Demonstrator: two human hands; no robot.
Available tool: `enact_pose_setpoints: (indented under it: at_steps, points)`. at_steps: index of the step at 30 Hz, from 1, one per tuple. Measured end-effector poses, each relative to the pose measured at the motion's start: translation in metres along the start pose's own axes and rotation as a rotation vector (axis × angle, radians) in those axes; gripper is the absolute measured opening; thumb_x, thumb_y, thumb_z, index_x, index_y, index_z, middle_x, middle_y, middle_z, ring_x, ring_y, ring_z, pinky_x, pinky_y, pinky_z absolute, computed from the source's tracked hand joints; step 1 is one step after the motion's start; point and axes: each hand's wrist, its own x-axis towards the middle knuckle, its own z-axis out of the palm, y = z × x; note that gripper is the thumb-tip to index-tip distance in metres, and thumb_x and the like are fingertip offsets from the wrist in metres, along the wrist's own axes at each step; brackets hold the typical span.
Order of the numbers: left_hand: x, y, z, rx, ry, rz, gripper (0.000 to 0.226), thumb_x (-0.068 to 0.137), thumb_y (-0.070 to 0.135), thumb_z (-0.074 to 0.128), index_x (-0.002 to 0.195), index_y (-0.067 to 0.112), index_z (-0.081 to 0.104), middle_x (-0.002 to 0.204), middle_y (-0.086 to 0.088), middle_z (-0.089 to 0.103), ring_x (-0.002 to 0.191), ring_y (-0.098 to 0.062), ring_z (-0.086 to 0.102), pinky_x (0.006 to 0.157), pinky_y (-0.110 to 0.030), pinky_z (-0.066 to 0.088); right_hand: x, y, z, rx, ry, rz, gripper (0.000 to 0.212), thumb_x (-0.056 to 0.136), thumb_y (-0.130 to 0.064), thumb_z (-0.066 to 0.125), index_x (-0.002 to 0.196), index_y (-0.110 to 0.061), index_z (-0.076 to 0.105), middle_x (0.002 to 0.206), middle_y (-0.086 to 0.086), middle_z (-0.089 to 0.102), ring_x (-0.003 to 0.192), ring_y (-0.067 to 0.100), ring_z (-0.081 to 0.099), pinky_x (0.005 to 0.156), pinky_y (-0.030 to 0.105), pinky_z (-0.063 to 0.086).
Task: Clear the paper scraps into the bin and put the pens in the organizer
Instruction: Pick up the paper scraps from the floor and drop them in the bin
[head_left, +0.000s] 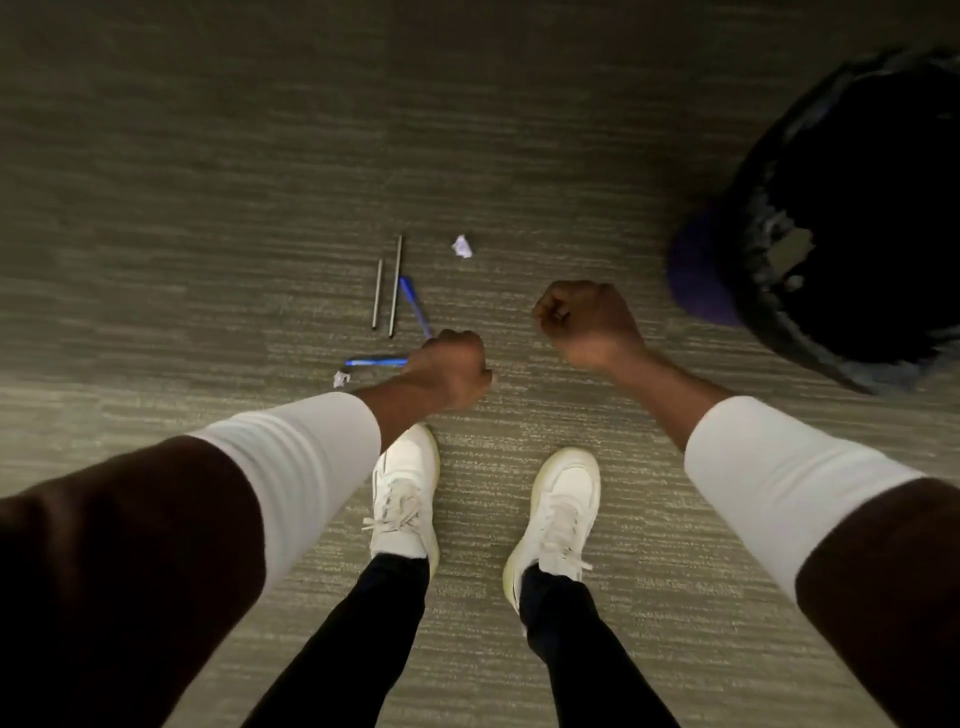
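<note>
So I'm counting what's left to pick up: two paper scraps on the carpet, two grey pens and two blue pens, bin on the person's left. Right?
Nearly. The head view shows the bin on the person's right. The two paper scraps, two grey pens and two blue pens are correct.

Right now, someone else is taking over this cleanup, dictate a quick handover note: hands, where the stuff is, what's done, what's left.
Left hand: closed in a fist; whether it holds anything cannot be told.
Right hand: closed in a fist too, contents hidden.
On the grey carpet: two thin grey pens lying side by side, two blue pens near the left hand, one crumpled white paper scrap beyond the pens, and a smaller white scrap at the end of the nearer blue pen.
The black-lined round bin stands to the right, with some scraps visible inside.
Left: both floor scraps, all four pens. No organizer is in view.
</note>
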Motion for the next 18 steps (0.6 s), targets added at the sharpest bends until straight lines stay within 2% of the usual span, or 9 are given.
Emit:
enact_pose_setpoints:
  at_steps: [5,7,10,12,16,18]
  points:
    - [0.023,-0.042,0.038,-0.081,0.099,-0.019,0.037,0.097,0.044,0.058,0.113,0.011,0.067,0.122,-0.017,0.069,0.116,-0.038,0.066,0.097,-0.044,0.057,0.06,-0.003,0.052,-0.225,0.033,-0.161,0.016,0.087,-0.026,0.059,0.092,-0.018,0.072,0.098,0.007,0.077,0.094,0.033,0.073,0.078,0.036,0.057]
    - [0.035,-0.055,0.053,-0.099,0.121,-0.02,0.035,0.098,0.043,0.055,0.113,0.013,0.065,0.124,-0.016,0.068,0.116,-0.038,0.065,0.097,-0.043,0.056,0.088,-0.005,0.068,-0.351,0.003,-0.183,0.018,0.087,-0.023,0.062,0.102,-0.018,0.069,0.107,0.014,0.072,0.101,0.039,0.069,0.083,0.04,0.058]
    - [0.05,-0.067,0.068,-0.13,0.148,-0.003,0.031,0.1,0.037,0.051,0.114,0.013,0.065,0.125,-0.014,0.067,0.117,-0.038,0.062,0.098,-0.045,0.054,0.126,-0.011,0.085,-0.434,-0.04,-0.263,0.057,0.086,-0.02,0.071,0.139,-0.022,0.052,0.133,0.016,0.06,0.122,0.04,0.06,0.097,0.047,0.056]
    - [0.059,-0.073,0.075,-0.133,0.167,0.011,0.031,0.101,0.034,0.048,0.113,0.012,0.065,0.123,-0.014,0.068,0.115,-0.039,0.062,0.096,-0.045,0.054,0.148,-0.017,0.098,-0.473,-0.021,-0.316,0.07,0.085,-0.014,0.075,0.146,-0.026,0.044,0.145,0.013,0.051,0.134,0.039,0.051,0.102,0.049,0.053]
    - [0.066,-0.079,0.078,-0.21,0.207,0.001,0.03,0.098,0.032,0.05,0.11,0.014,0.071,0.117,-0.012,0.072,0.11,-0.036,0.067,0.091,-0.045,0.058,0.175,-0.035,0.12,-0.633,-0.029,-0.313,0.07,0.093,-0.008,0.069,0.156,-0.019,0.039,0.166,0.019,0.025,0.151,0.044,0.029,0.107,0.054,0.047]
    - [0.067,-0.081,0.078,-0.251,0.223,-0.023,0.028,0.097,0.031,0.052,0.108,0.016,0.073,0.114,-0.012,0.073,0.106,-0.035,0.069,0.087,-0.044,0.06,0.181,-0.041,0.127,-0.707,-0.049,-0.317,0.069,0.094,-0.006,0.069,0.156,-0.017,0.041,0.167,0.02,0.021,0.15,0.045,0.029,0.107,0.054,0.048]
